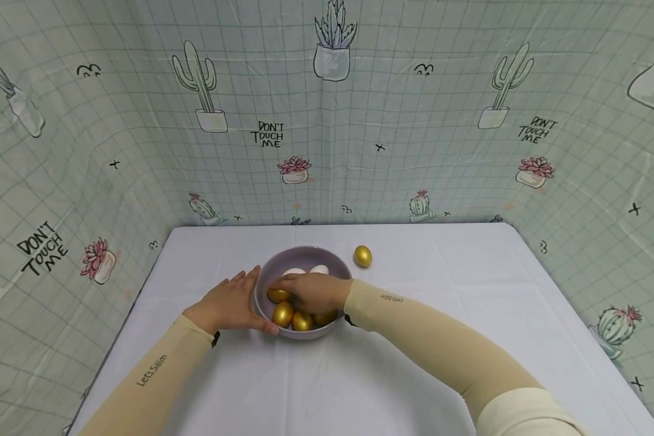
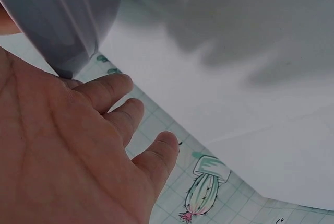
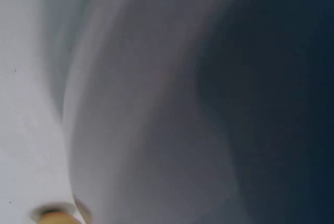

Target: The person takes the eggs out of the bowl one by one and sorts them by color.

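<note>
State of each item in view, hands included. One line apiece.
Bowl: upright, holding eggs
Gold eggs: in bowl, several visible
White eggs: in bowl, partly hidden
Lone gold egg: on table, outside bowl
Left hand: open, against bowl's side
Right hand: inside bowl, grip unclear

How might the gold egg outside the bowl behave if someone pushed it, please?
The gold egg would probably roll, given its rounded shape on the flat white table. Its glossy surface suggests it may be slippery.
</note>
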`<state>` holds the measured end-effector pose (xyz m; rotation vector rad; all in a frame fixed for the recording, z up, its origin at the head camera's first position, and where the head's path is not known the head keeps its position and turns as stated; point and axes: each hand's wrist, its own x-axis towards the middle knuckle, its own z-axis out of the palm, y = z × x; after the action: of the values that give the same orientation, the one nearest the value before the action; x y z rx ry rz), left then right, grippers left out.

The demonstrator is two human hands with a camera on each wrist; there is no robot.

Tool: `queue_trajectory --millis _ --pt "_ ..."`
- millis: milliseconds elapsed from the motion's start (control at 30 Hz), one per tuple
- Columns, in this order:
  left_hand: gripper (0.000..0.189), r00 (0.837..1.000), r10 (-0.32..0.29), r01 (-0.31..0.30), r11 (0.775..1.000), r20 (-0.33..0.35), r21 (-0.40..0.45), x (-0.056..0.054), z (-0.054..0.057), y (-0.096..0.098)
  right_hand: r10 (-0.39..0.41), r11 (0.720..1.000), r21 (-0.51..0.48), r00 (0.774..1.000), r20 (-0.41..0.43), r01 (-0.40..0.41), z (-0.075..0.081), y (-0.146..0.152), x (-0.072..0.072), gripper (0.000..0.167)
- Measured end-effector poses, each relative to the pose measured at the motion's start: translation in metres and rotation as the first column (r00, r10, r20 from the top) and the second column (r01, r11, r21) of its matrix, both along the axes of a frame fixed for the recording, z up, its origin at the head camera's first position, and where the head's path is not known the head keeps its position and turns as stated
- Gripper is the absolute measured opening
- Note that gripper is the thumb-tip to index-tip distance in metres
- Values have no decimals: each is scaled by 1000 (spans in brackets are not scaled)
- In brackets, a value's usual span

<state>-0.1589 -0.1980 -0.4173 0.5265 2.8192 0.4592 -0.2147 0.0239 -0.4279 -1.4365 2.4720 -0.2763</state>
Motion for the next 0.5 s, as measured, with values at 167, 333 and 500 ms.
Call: queue_trajectory --millis 167,333,500 --pt "142 1000 -2 2 1000 3 -8 0 1 1 -28 999 -18 1000 -13 28 -8 1 -3 54" --pt "143 1000 3 -3 1000 12 -16 0 1 1 -34 999 -27 999 -13 34 -12 2 -6 49" --pt "144 1000 12 -12 1000 23 -27 0 1 0 -31 998 -54 1000 7 31 -15 3 -10 49"
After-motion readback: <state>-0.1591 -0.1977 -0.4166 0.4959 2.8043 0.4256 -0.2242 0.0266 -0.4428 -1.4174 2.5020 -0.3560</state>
